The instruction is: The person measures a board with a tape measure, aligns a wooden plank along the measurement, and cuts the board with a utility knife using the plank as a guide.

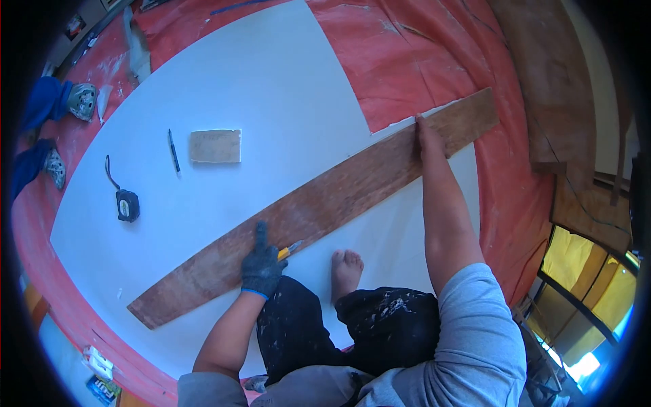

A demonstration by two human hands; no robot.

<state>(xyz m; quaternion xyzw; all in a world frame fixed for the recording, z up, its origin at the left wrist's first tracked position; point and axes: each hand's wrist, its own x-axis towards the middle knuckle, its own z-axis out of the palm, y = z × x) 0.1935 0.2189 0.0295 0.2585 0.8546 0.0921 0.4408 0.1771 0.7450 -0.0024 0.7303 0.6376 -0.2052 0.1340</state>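
Observation:
A long brown wooden board (305, 203) lies diagonally across a large white sheet (271, 88). My left hand (263, 268), in a dark glove, rests on the board's lower-left part with the index finger stretched along it. That same hand holds a yellow utility knife (285, 253), its tip pointing right past the board's near edge. Toward the board's upper-right end, my bare right hand (431, 141) grips the board, its fingers at the far edge beside a notch in the sheet. Those fingertips are partly hidden.
On the sheet lie a tape measure (127, 205), a pen (173, 150) and a small grey-brown rectangular piece (215, 146). Red plastic sheeting (407, 54) covers the floor. Another person's shoes (81, 102) stand at the left edge. My bare foot (346, 271) is near the board.

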